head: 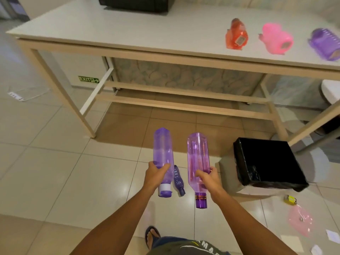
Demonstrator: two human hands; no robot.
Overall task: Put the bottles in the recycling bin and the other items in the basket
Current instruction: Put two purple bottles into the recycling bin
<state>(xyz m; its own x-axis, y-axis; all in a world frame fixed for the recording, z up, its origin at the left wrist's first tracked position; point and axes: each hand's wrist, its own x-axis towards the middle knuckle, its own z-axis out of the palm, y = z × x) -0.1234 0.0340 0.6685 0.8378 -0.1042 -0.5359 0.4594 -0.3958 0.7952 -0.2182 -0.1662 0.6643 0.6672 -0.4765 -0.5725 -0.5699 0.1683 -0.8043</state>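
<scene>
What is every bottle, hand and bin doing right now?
Left hand: grips the blue-purple bottle, cap toward the person.
Right hand: grips the pink-purple bottle, cap toward the person.
Small dark bottle: lying on the floor.
Black bin: on the floor, open on top.
Orange bottle, pink bottle, purple bottle: lying on the table.

Home room, tiled floor (55, 162), white table (128, 30)

Three purple bottles are counted mid-frame: two held, the left bottle (163, 157) and right bottle (198, 162), plus a small dark bottle (178, 180) on the floor. Three coloured containers are seen on the counter (128, 34) upper right: orange (236, 34), pink (276, 38), purple (324, 45). One black bin (266, 162), right.
</scene>
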